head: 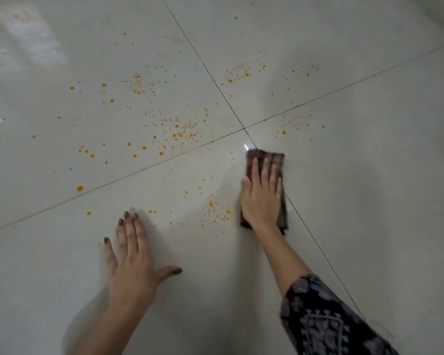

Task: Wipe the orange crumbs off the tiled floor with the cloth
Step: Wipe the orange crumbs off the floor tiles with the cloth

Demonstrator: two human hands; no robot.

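Pressing cloth flat — right hand fingers spread; left hand splayed on floor.

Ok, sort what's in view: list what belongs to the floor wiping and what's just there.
Part of the job:
- cloth, flat under the right hand
- orange crumbs, scattered across the tiles
- tiled floor

Just there:
- left hand, flat on the floor, holding nothing
- patterned sleeve on the right arm
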